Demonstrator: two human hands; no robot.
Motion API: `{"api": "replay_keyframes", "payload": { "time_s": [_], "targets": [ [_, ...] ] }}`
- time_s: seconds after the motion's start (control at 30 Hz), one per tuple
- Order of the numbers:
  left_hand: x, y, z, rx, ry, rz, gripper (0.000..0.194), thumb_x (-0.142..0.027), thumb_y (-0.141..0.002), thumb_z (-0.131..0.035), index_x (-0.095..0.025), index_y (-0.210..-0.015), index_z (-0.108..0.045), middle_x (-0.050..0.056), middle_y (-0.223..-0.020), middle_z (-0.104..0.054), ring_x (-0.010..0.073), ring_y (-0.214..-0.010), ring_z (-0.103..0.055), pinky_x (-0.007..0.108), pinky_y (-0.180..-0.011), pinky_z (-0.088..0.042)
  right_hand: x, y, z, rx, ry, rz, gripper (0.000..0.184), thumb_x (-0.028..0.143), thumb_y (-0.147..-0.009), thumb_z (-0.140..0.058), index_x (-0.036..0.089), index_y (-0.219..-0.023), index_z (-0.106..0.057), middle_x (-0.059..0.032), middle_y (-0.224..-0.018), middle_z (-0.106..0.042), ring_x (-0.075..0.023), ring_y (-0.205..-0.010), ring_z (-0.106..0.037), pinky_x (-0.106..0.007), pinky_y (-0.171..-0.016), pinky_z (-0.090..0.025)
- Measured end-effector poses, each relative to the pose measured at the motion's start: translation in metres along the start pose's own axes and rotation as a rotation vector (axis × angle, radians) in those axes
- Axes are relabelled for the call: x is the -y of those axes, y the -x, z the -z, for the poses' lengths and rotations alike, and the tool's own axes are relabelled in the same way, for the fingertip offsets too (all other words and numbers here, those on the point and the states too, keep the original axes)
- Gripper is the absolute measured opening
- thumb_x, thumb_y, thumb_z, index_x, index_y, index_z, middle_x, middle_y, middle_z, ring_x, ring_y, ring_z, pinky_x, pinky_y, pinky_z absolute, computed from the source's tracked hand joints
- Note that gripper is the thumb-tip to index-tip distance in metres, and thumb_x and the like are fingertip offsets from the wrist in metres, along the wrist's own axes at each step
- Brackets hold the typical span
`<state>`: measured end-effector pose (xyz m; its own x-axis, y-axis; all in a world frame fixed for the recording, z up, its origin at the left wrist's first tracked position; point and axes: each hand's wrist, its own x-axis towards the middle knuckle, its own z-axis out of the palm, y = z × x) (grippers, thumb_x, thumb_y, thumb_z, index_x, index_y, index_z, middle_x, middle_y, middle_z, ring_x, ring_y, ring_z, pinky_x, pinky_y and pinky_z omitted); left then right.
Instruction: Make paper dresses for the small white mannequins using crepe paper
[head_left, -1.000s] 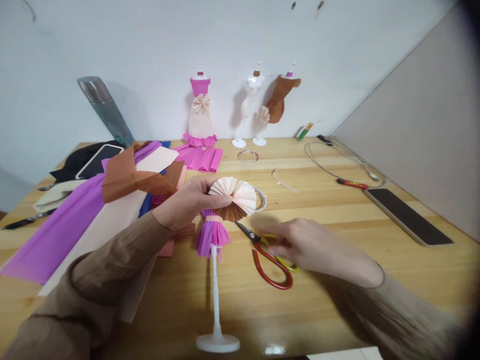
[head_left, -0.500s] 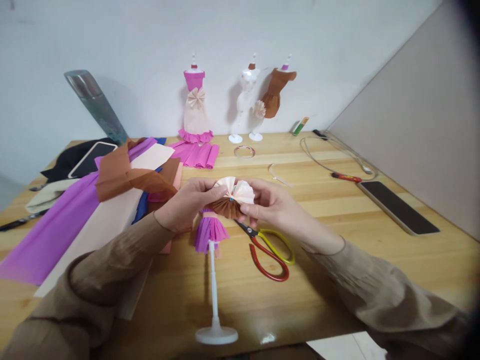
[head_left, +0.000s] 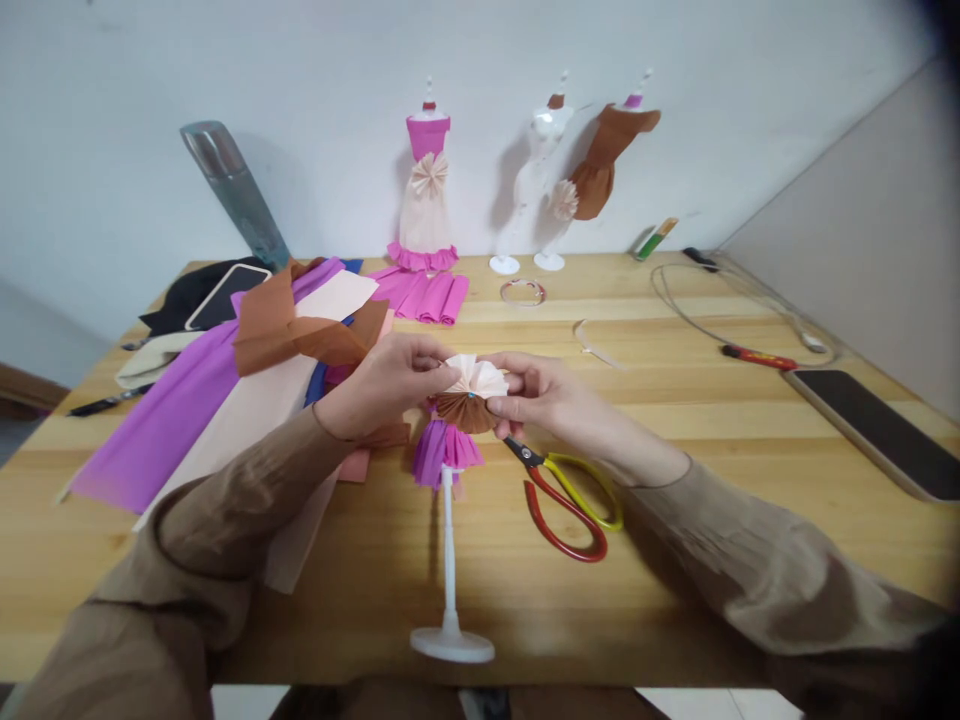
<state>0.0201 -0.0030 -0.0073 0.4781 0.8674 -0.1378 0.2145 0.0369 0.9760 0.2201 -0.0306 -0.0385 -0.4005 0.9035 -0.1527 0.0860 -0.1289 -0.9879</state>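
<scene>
Between my hands is a pleated paper rosette point(head_left: 471, 408), half cream and half brown, with a small blue dot at its centre. My left hand point(head_left: 394, 385) pinches its left edge. On the right side, my right hand point(head_left: 536, 395) grips it between thumb and fingers. Just below lies a small mannequin on a white stand point(head_left: 450, 570), wearing a pink and purple paper skirt point(head_left: 448, 452); its upper part is hidden behind the rosette and my hands. Scissors point(head_left: 566, 500) with red and yellow handles rest on the table close to my right hand.
Coloured paper sheets point(head_left: 180, 430) are heaped at the left, near a phone point(head_left: 229, 297). Dressed mannequins point(head_left: 429, 200) stand along the wall beside a leaning bottle point(head_left: 236, 190). At the right are a cable point(head_left: 660, 300), a red-handled tool point(head_left: 757, 358) and another phone point(head_left: 877, 430).
The view has shifted, so the table things appear further right and slightly higher. The rosette's two cream sections now sit closer together, with the gap between them nearly closed.
</scene>
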Motion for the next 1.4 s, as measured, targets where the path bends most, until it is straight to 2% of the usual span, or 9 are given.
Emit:
{"api": "replay_keyframes", "payload": {
  "time_s": [0.2,0.37,0.57,0.73,0.97,1.17,1.23,1.33,1.4],
  "targets": [
    [0.017,0.006,0.001,0.000,0.312,0.132,0.022,-0.024,-0.064,-0.076,-0.010,-0.079,-0.068,0.002,-0.066,-0.067,0.0100,-0.058,-0.058,0.022,-0.057,-0.045,-0.004,-0.005,-0.005,-0.034,0.085,-0.037,0.058,0.033,-0.072,-0.070,0.016,-0.125,-0.050,0.0069,-0.063,-0.057,-0.0108,-0.048,-0.057,-0.023,-0.045,-0.041],
    [0.021,0.002,-0.002,-0.028,0.319,0.085,0.018,-0.018,-0.064,-0.075,-0.010,-0.079,-0.069,0.002,-0.071,-0.071,0.0102,-0.063,-0.062,0.021,-0.061,-0.046,-0.005,-0.003,-0.006,-0.265,0.289,0.177,0.063,0.037,-0.072,-0.071,0.019,-0.128,-0.049,-0.0025,-0.091,-0.061,-0.0121,-0.063,-0.056,-0.029,-0.059,-0.048],
    [0.019,0.004,-0.008,-0.023,0.250,0.060,0.012,-0.014,-0.066,-0.071,-0.010,-0.077,-0.069,-0.001,-0.066,-0.069,0.0089,-0.063,-0.062,0.020,-0.064,-0.047,-0.012,-0.004,-0.013,-0.237,0.311,0.184,0.074,0.032,-0.070,-0.071,0.021,-0.138,-0.043,-0.0071,-0.106,-0.060,-0.0153,-0.076,-0.059,-0.030,-0.064,-0.049],
    [0.022,0.005,-0.012,0.056,0.256,0.035,0.026,-0.012,-0.065,-0.069,-0.008,-0.090,-0.069,0.003,-0.079,-0.073,0.0141,-0.074,-0.067,0.026,-0.074,-0.051,-0.017,-0.007,-0.015,-0.230,0.229,0.200,0.063,0.034,-0.071,-0.071,0.017,-0.128,-0.051,-0.0074,-0.102,-0.063,-0.0179,-0.081,-0.062,-0.034,-0.074,-0.050],
    [0.026,0.003,-0.015,0.031,0.236,-0.001,0.027,-0.009,-0.063,-0.069,-0.009,-0.090,-0.070,0.003,-0.082,-0.073,0.0135,-0.076,-0.066,0.023,-0.073,-0.050,-0.024,-0.009,-0.013,-0.203,0.081,0.160,0.051,0.034,-0.068,-0.075,0.020,-0.115,-0.059,-0.0052,-0.100,-0.067,-0.0189,-0.081,-0.064,-0.034,-0.076,-0.050],
    [0.025,0.002,-0.014,0.028,0.232,0.043,0.025,-0.011,-0.063,-0.070,-0.009,-0.088,-0.068,0.002,-0.079,-0.072,0.0130,-0.075,-0.065,0.023,-0.073,-0.049,-0.022,-0.009,-0.012,-0.141,-0.037,0.120,0.043,0.037,-0.068,-0.077,0.021,-0.106,-0.066,-0.0059,-0.105,-0.070,-0.0223,-0.094,-0.065,-0.036,-0.085,-0.049],
    [0.025,0.002,-0.013,0.040,0.251,0.062,0.023,-0.012,-0.064,-0.070,-0.009,-0.087,-0.068,0.002,-0.077,-0.071,0.0128,-0.074,-0.065,0.023,-0.073,-0.049,-0.017,-0.007,-0.011,-0.118,-0.080,0.076,0.041,0.043,-0.070,-0.075,0.020,-0.103,-0.068,-0.0060,-0.100,-0.071,-0.0215,-0.090,-0.065,-0.034,-0.081,-0.050],
    [0.026,0.002,-0.012,0.048,0.264,0.068,0.018,-0.014,-0.065,-0.070,-0.009,-0.083,-0.067,0.000,-0.072,-0.069,0.0113,-0.070,-0.064,0.022,-0.069,-0.048,-0.011,-0.003,-0.009,-0.121,-0.130,0.012,0.042,0.053,-0.073,-0.071,0.020,-0.099,-0.071,-0.0046,-0.088,-0.068,-0.0171,-0.075,-0.061,-0.027,-0.060,-0.048],
    [0.026,0.002,-0.011,0.036,0.260,0.074,0.016,-0.014,-0.065,-0.070,-0.009,-0.080,-0.066,0.000,-0.070,-0.068,0.0102,-0.067,-0.062,0.021,-0.067,-0.047,-0.011,-0.002,-0.009,-0.117,-0.131,0.002,0.040,0.051,-0.072,-0.071,0.020,-0.098,-0.071,-0.0034,-0.085,-0.066,-0.0144,-0.068,-0.058,-0.024,-0.052,-0.045]
  ]
}}
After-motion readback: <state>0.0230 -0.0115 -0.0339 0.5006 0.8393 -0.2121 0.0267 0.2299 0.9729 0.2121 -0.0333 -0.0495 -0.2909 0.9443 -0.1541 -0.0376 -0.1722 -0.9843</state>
